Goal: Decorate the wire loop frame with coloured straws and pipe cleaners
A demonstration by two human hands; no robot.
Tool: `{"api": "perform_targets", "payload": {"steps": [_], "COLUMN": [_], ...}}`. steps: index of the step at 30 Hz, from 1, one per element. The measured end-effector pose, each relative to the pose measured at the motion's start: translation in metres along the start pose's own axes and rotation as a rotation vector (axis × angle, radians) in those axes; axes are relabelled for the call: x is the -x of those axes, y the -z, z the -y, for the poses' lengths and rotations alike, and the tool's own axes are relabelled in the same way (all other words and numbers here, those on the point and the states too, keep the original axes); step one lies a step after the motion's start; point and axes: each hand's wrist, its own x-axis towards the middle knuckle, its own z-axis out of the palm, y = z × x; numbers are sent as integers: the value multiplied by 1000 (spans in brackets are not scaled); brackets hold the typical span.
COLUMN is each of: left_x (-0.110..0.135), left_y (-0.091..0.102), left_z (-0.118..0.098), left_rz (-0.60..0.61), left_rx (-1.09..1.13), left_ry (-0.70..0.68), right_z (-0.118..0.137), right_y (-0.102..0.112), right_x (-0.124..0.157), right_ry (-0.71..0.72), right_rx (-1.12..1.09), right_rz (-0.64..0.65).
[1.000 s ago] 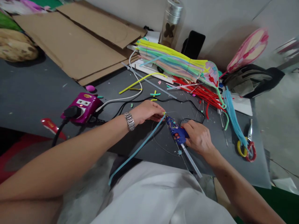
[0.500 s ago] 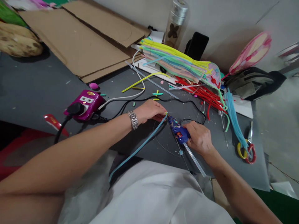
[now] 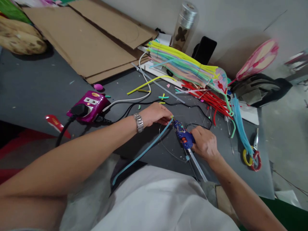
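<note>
My left hand is closed in a pinch on the end of a light blue pipe cleaner, with a speck of yellow at the fingertips. The rest of the strip curves down towards my lap. My right hand is wrapped round a blue hot glue gun, partly hiding its handle. The gun's nozzle points at my left fingertips, touching or very close to the strip's end. A clear glue stick sticks out of the gun's back. A thin wire loop hangs beneath my hands.
A purple power socket with cables stands left. Cardboard sheets lie behind it. Bundles of yellow, red and light blue pipe cleaners lie at the back and right, near scissors, a bottle and a phone.
The view has shifted slightly. Both hands stay in nearly the same place, with the glue gun's nozzle still at the pipe cleaner's end.
</note>
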Motion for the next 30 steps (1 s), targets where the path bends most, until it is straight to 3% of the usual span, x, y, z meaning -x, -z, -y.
{"api": "perform_targets", "payload": {"steps": [11,30], "left_x": [-1,-4], "left_y": [1,3], "left_z": [1,4], "left_rz": [6,16], "left_rx": [20,48], "left_ry": [-3,-10], "right_z": [-2,-1], "right_y": [-1,1], "right_x": [2,-2], "right_ry": [1,4], "right_rx": [-13,18], "right_rz": [41,-6]}}
